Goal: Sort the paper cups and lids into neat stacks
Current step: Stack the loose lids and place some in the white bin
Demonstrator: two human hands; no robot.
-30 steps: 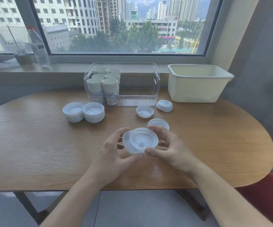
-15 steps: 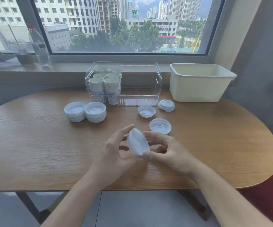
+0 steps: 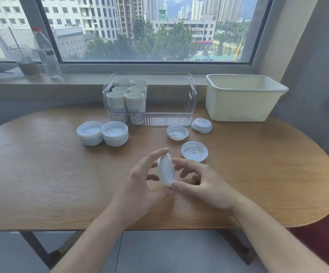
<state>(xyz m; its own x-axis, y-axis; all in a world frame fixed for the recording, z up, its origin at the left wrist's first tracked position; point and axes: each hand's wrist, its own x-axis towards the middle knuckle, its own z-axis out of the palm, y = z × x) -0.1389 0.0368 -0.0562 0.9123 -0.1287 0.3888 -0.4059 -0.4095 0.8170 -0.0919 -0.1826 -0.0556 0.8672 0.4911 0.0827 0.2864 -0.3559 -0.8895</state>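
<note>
Above the wood-grain table (image 3: 51, 184), fingers (image 3: 181, 186) pinch round plastic lids (image 3: 166, 171).

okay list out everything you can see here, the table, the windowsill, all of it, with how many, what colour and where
Table: one, wood, rounded right end.
Clear bin: one, transparent, back of table.
Cup stacks: six, white, left end of the clear bin.
Lid stacks: two, white, side by side left of the bin.
Loose lids: three, white, lying singly on the table right of centre.
Held lids: white, on edge between both hands; count unclear.
Tub: one, cream, back right.
Water bottle: one, clear with red cap, windowsill left.
Plastic cup: one, clear with straw, beside the bottle.
Left hand: fingers touch the held lids.
Right hand: pinches their rim.
</note>
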